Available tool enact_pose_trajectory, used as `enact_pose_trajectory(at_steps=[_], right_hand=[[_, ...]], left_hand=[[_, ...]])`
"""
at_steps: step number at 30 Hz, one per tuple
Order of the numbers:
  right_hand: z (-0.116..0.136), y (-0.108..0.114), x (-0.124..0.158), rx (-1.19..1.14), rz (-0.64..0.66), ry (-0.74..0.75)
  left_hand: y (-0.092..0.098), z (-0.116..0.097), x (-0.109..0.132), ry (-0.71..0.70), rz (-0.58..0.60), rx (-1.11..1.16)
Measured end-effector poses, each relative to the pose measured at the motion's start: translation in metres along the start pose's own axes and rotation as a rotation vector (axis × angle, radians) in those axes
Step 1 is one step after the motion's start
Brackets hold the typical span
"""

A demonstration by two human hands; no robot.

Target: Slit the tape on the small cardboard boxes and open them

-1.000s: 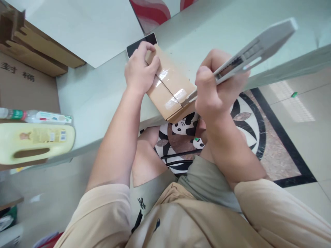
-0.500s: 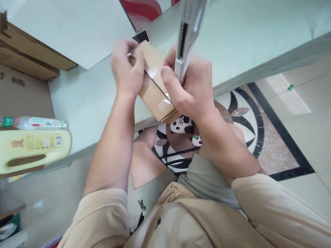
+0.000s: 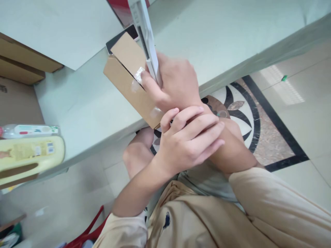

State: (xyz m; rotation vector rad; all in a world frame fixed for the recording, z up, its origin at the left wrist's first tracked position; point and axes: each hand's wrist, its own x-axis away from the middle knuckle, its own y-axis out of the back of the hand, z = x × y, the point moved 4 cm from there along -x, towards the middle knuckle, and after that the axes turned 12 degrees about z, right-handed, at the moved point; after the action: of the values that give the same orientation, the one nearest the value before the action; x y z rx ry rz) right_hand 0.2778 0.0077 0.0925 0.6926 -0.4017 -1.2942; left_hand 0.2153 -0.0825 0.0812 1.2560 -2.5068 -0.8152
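My right hand is wrapped round a white utility knife, which points up and away from me. Under that hand lies a small brown cardboard box, with a dark seam along its top and strips of clear tape across it. The box sits tilted at the table's near edge, one corner reaching over it. My left hand rests across my right wrist, its fingers apart and slightly bent, holding no object. The knife's blade tip cannot be made out.
Behind the box lies a dark flat device on the pale table. A white panel and large cardboard boxes stand at the left. A yellow jug and a clear bottle lie near the left edge.
My left hand has let go of the box's far end and come back onto my right wrist. The knife and right hand have shifted left in view, still over the box.
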Motion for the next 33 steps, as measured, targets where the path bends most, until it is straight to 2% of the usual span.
enact_pose_trajectory(at_steps=[2,8,11,17,20,22,23,25,28,33], right_hand=[[-0.003,-0.001,-0.002,-0.012,0.012,-0.005],[-0.002,0.002,-0.001,-0.005,0.029,-0.017],[0.001,0.004,0.001,0.007,-0.002,-0.008],[0.001,0.003,0.003,0.003,-0.078,0.06],[-0.001,0.002,0.003,0.054,-0.106,0.063],[-0.001,0.001,0.003,0.066,-0.128,0.084],[-0.001,0.001,0.003,0.068,-0.138,0.09],[-0.001,0.001,0.002,0.076,-0.145,0.082],[-0.002,0.0,0.001,0.092,-0.124,0.035],[-0.003,0.002,0.0,0.083,-0.118,0.006]], left_hand=[[-0.001,0.006,-0.002,0.082,0.013,0.086],[0.0,0.003,-0.004,0.107,-0.013,0.182],[-0.001,0.0,-0.005,0.118,-0.032,0.21],[0.004,-0.003,-0.002,-0.048,-0.054,0.039],[0.016,-0.002,0.011,-0.086,-0.212,0.22],[0.024,0.002,0.024,-0.008,-0.387,0.419],[0.026,0.005,0.031,0.072,-0.463,0.531],[0.024,0.011,0.042,0.278,-0.537,0.739],[0.014,0.019,0.052,0.498,-0.532,0.93],[0.004,0.028,0.058,0.526,-0.508,1.067]])
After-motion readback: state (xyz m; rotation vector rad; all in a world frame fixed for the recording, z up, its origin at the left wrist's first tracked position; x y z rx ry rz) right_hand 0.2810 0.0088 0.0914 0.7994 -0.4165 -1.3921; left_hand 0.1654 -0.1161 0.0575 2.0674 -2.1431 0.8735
